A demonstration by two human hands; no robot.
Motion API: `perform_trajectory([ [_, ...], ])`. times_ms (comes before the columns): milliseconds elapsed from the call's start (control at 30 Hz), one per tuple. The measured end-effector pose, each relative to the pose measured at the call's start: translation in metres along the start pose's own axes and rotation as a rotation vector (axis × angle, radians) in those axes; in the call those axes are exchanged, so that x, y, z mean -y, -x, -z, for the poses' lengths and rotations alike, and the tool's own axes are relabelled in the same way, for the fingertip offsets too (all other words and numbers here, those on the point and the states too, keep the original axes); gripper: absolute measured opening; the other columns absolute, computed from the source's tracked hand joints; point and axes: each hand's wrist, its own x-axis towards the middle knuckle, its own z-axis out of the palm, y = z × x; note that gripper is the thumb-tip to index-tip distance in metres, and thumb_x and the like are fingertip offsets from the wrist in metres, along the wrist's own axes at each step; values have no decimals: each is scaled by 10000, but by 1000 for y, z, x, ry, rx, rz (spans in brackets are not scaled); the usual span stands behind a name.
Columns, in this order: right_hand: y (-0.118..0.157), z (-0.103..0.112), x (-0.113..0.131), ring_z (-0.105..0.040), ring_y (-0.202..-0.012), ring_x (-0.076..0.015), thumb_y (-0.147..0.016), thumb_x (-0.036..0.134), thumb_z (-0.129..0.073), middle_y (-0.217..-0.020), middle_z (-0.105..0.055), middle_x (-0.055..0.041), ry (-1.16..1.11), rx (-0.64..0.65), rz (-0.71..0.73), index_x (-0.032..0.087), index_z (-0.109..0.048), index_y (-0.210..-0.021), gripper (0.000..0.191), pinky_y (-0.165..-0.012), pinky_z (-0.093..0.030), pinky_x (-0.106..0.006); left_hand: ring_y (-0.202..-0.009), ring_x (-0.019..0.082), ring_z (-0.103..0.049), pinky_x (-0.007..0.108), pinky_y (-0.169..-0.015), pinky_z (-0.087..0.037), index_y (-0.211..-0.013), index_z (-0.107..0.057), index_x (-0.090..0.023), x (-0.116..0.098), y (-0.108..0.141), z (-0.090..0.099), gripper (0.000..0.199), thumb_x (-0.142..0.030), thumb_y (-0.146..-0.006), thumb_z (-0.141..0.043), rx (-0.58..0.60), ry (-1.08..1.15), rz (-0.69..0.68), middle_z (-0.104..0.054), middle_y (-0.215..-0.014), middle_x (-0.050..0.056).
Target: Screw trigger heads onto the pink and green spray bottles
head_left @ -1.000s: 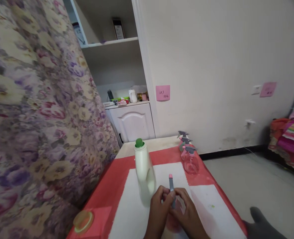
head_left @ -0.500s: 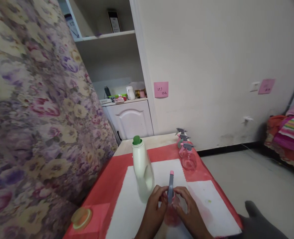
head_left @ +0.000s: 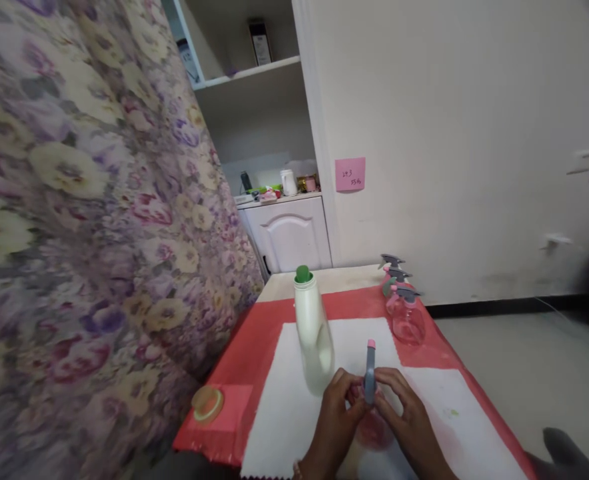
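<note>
A spray bottle with a clear pink body (head_left: 373,432) stands upright at the table's near side, its grey trigger head (head_left: 370,375) tipped with a pink nozzle. My left hand (head_left: 338,413) closes on the bottle's neck from the left. From the other side, my right hand (head_left: 405,413) pinches the same neck, fingers curled at the collar under the head. Just beyond my left hand stands a pale green jug (head_left: 314,343) with a handle hole and a green spout (head_left: 303,274). My fingers partly hide the collar.
Several pink spray bottles (head_left: 408,323) stand along the table's far right edge. A roll of tape (head_left: 207,404) lies at the left on the red cloth (head_left: 269,327). White sheets (head_left: 287,380) cover the middle. A floral curtain (head_left: 124,233) hangs close on the left.
The view has turned left, so everything appears further right. Both hands stay on the spray bottle's neck, and the thumbs have shifted slightly. The jug and tape have not moved on the table.
</note>
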Motion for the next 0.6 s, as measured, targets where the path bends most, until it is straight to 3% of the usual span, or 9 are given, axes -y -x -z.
perform_trajectory([
  [267,0,-6,3,-621,-1015,-235,-825,313,-619,-1015,-657,-52,-15,-15,-36,239,-647,-988,181,-907,-501,-325,-732,139,-476,255,-677,-373,-858,-672,-181,-1,4,1,97,-184,-762,-656,-15,-12,6,-481,-763,-32],
  [433,2,-1,2,-593,-1115,-232,-834,327,-612,-1151,-643,-63,-25,1,-53,243,-605,-1148,325,-980,-472,-326,-742,143,-486,258,-690,-381,-928,-673,-187,2,3,2,208,-137,-728,-641,2,-19,3,-484,-791,-27],
  [600,-2,0,5,-601,-1076,-220,-849,319,-594,-1100,-647,-50,-36,-1,-38,250,-632,-1059,224,-943,-478,-306,-746,150,-501,270,-704,-398,-1036,-671,-203,3,3,4,293,-189,-744,-658,29,-20,-8,-489,-804,-22],
])
